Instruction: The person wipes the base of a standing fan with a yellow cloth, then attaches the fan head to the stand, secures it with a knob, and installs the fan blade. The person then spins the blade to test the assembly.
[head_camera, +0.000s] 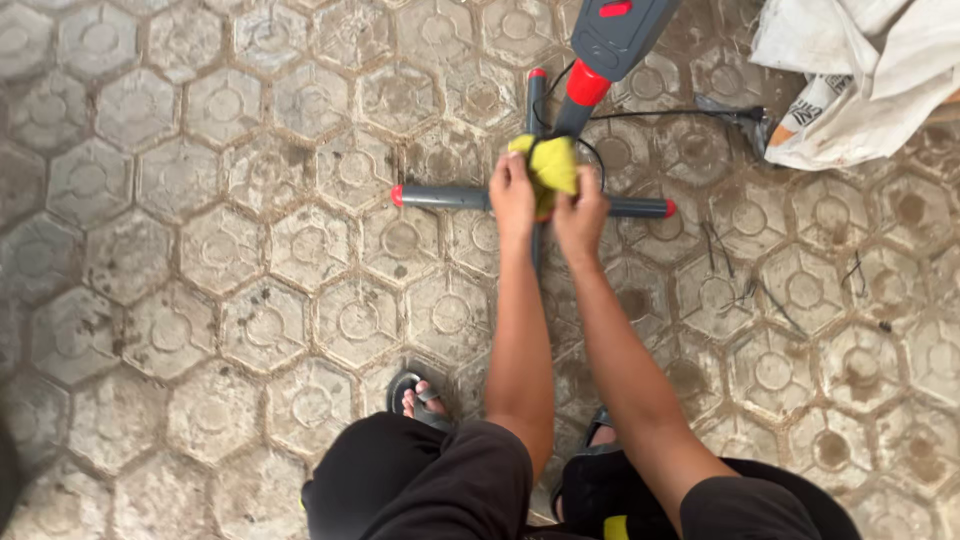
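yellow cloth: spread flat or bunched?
Bunched. The cloth is wadded between the left hand and right hand, pressed at the centre of the grey cross base.

soft yellow cloth (553, 163); smooth matt grey plastic cross base (450, 197); rough, stained concrete pavers (200, 250).

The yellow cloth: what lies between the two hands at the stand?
In the head view, the yellow cloth lies between the left hand and right hand, over the grey cross-shaped stand base.

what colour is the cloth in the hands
Yellow. The cloth is bunched between the left hand and right hand, seen clearly in the head view.
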